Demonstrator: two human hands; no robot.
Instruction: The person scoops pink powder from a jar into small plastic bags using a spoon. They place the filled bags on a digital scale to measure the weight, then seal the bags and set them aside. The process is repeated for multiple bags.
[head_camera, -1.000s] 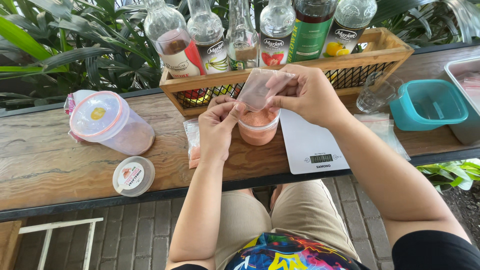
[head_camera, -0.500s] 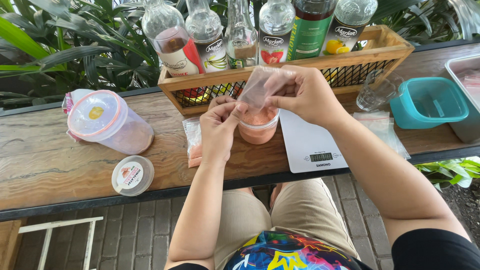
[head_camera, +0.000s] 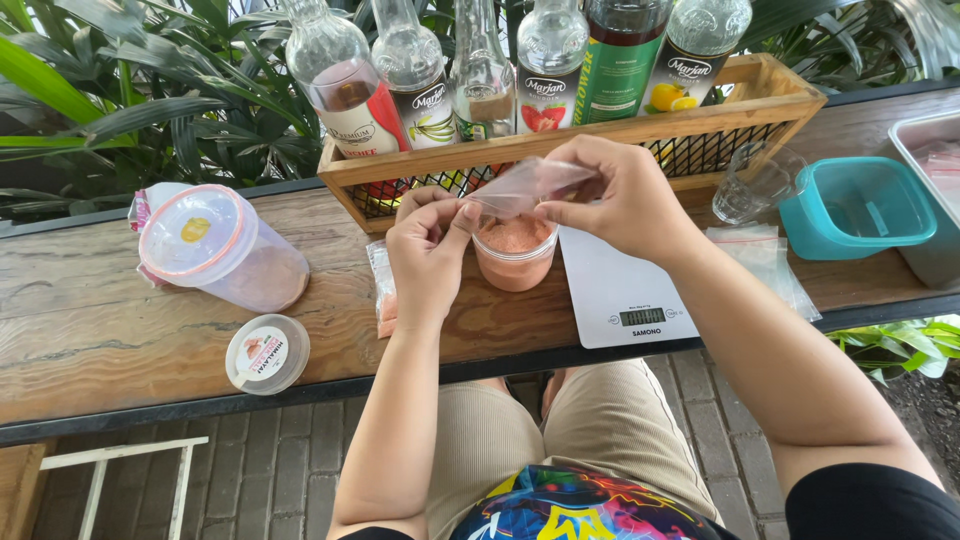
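Both hands pinch small clear bag (head_camera: 528, 183): left hand (head_camera: 428, 258) fingers closed on near corner, right hand (head_camera: 620, 195) on far edge. Bag held above open cup (head_camera: 514, 251) of pink powder, mid-bench by scale (head_camera: 620, 290). Risk: bag tilts, slips; powder spills on bench (head_camera: 120, 320). Round white-labelled lid (head_camera: 267, 352) at front edge; lidded jar (head_camera: 220, 250) at left; filled pink bag (head_camera: 385, 292) beside cup; bottles with fruit labels in crate (head_camera: 570, 130) at back edge.

**Bare forearms, beige trousers, a bright printed top**

Seen from above, the person's left hand (head_camera: 428, 262) and right hand (head_camera: 622, 195) are bare, with no rings, watch or gloves, and both forearms are uncovered. A black short sleeve (head_camera: 868, 502) shows at the near right. Plain beige fabric trousers (head_camera: 600, 425) cover the thighs. At the near edge sits a dark top with a multicoloured graffiti-style print (head_camera: 580, 505).
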